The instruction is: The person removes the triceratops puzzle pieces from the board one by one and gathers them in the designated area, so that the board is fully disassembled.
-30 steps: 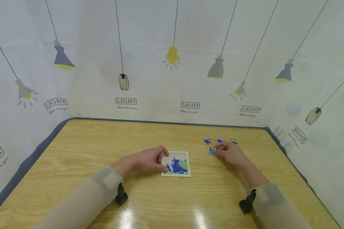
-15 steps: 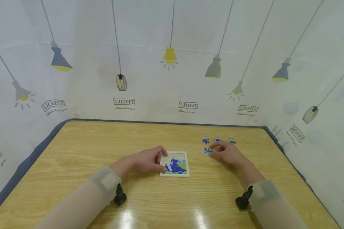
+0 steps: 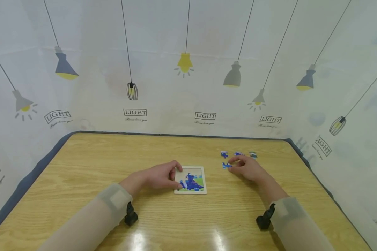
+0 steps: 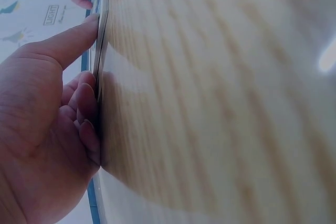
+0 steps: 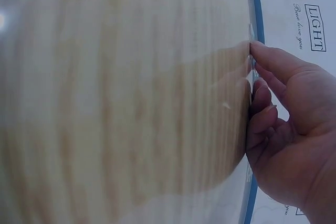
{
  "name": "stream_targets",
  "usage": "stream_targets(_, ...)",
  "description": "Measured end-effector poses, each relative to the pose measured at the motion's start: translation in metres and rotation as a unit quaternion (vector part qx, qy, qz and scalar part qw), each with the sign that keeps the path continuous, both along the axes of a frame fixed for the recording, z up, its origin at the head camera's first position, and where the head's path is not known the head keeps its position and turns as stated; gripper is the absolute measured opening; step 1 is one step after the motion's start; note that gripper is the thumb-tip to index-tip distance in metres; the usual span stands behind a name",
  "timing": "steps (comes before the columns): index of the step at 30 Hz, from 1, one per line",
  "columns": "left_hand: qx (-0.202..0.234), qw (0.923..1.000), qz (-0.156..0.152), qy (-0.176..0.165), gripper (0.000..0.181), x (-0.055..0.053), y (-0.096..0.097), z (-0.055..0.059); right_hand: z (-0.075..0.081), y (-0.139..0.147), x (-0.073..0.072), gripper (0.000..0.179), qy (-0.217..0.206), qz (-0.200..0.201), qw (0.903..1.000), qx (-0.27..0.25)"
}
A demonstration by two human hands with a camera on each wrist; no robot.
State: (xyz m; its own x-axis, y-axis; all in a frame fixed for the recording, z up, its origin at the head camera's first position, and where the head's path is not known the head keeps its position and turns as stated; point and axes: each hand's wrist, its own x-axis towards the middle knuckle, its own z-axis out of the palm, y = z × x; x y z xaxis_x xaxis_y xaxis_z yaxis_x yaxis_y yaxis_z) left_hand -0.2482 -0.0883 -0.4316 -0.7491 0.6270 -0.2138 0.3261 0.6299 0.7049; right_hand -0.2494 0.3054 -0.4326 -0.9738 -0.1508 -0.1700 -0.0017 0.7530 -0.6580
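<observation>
In the head view, a square wooden puzzle tray (image 3: 205, 190) lies flat on the table, partly filled with pieces of a blue dinosaur picture. At its left side rests my left hand (image 3: 161, 175), thumb on the lower left corner and a finger at the upper left. Its thumb (image 4: 79, 38) lies along the tray's edge in the left wrist view. To the right, my right hand (image 3: 248, 168) pinches the edge of a loose blue puzzle piece (image 3: 226, 166) on the table between thumb and index finger. That piece is mostly hidden in the right wrist view.
Behind the right hand lie three loose pieces: a blue one (image 3: 224, 154), another blue one (image 3: 238, 153) and a greenish one (image 3: 253, 154), partly near the fingers. The wooden table (image 3: 113, 150) ends at a dark blue edge against a wall cloth (image 3: 163, 122) printed with lamps.
The loose piece at my right fingertips has turned and shifted slightly left. My left hand keeps its place on the tray. The whole head view has drifted a little.
</observation>
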Motion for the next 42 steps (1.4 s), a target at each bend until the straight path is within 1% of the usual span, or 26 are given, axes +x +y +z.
stream_targets(5,-0.001,1.0,-0.003,0.001,0.052,0.0,-0.001,-0.001,-0.001,0.0,0.0,0.038,-0.001,-0.003,1.0,-0.003)
stream_targets(9,-0.003,1.0,-0.006,0.005,0.053,-0.001,-0.001,-0.001,-0.002,0.002,0.0,0.043,-0.005,-0.01,0.9998,-0.016)
stream_targets(12,-0.002,0.9999,-0.009,0.008,0.054,0.0,-0.001,-0.001,-0.002,0.005,0.001,0.048,-0.007,-0.021,0.9988,-0.043)
stream_targets(14,0.0,0.9999,-0.009,0.007,0.053,0.0,0.0,-0.001,-0.001,0.006,0.003,0.05,-0.01,-0.027,0.9971,-0.07)
stream_targets(17,-0.001,1.0,-0.006,0.007,0.053,0.001,0.001,-0.001,0.003,0.005,0.005,0.049,-0.015,-0.026,0.9948,-0.097)
stream_targets(19,-0.003,1.0,-0.003,0.007,0.053,0.001,0.001,0.0,0.006,-0.001,0.008,0.047,-0.017,-0.01,0.9936,-0.111)
stream_targets(22,-0.007,0.9999,-0.002,0.007,0.053,0.002,0.0,0.002,0.01,-0.018,0.013,0.041,-0.016,0.02,0.9934,-0.112)
stream_targets(25,-0.007,0.9999,-0.003,0.007,0.053,0.001,-0.001,0.002,0.011,-0.037,0.017,0.037,-0.019,0.055,0.9926,-0.107)
stream_targets(29,-0.007,1.0,-0.003,0.006,0.053,0.001,-0.001,0.001,0.012,-0.064,0.021,0.035,-0.037,0.085,0.9894,-0.112)
stream_targets(35,-0.006,1.0,0.0,0.005,0.052,0.001,-0.002,0.0,0.015,-0.095,0.023,0.033,-0.074,0.108,0.9831,-0.128)
stream_targets(39,-0.006,1.0,0.0,0.003,0.052,0.002,-0.001,0.001,0.014,-0.106,0.022,0.031,-0.082,0.119,0.9814,-0.126)
stream_targets(42,-0.006,1.0,0.001,0.004,0.052,0.002,-0.002,0.001,0.013,-0.112,0.021,0.028,-0.075,0.129,0.983,-0.107)
